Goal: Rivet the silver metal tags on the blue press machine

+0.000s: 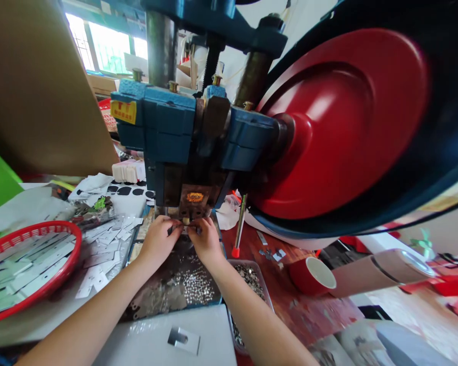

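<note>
My left hand (158,239) and my right hand (208,241) meet under the head of a blue bench press (209,137). Fingertips of both hands pinch the two ends of a thin dark piece (185,225), seen edge-on, close below the press tooling; its exact kind is hard to make out. Below my wrists, shiny small metal parts (198,284) lie heaped on the dark press bed, beside several flat metal plates (160,300). Nearest to me, a single metal plate with a slot (183,339) rests on a white box lid (137,345).
At left, a red basket (74,244) holds many flat plates, with more loose plates (103,254) beside it. A plastic tub (269,300) of small parts stands under my right forearm. A red-handled lever (239,229), a red roll (309,277) and a large red flywheel (351,112) are at right.
</note>
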Available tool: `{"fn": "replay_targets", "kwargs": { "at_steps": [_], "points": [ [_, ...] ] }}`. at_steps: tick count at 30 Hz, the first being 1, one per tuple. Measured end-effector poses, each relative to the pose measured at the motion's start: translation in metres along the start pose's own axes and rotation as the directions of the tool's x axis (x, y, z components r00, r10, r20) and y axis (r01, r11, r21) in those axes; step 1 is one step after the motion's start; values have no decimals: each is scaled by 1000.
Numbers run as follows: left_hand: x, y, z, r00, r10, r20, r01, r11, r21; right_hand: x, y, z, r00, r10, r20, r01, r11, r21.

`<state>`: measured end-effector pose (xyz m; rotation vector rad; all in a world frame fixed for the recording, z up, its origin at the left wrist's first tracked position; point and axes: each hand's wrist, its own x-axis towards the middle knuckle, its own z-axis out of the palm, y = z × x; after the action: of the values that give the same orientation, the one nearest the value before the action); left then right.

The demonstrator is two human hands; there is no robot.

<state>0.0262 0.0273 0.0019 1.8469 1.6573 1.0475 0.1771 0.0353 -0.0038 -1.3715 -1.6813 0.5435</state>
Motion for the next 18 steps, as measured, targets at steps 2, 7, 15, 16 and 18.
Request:
{"fn": "replay_targets", "kwargs": {
  "at_steps": [2, 7, 15, 16, 18],
  "points": [
    [8, -5, 7, 1000, -21, 8, 21, 1000, -11, 8, 8, 4, 999, 38, 16, -38, 999, -22],
    [17, -10, 18, 991, -49, 128, 56, 997, -57, 15, 21, 14, 994, 84, 67, -87, 995, 39],
    [-8, -19, -23, 995, -77, 67, 72, 995, 68, -11, 15, -14, 1000, -20, -8, 21, 994, 109],
    [-17, -22, -30, 988, -76, 135, 55, 987, 153, -17, 14, -21, 999, -37, 22, 35, 995, 99],
    [-36, -25, -40, 962, -81, 260, 10, 964, 265, -28, 14, -34, 993, -49, 103, 43, 997, 60]
  ]
}}
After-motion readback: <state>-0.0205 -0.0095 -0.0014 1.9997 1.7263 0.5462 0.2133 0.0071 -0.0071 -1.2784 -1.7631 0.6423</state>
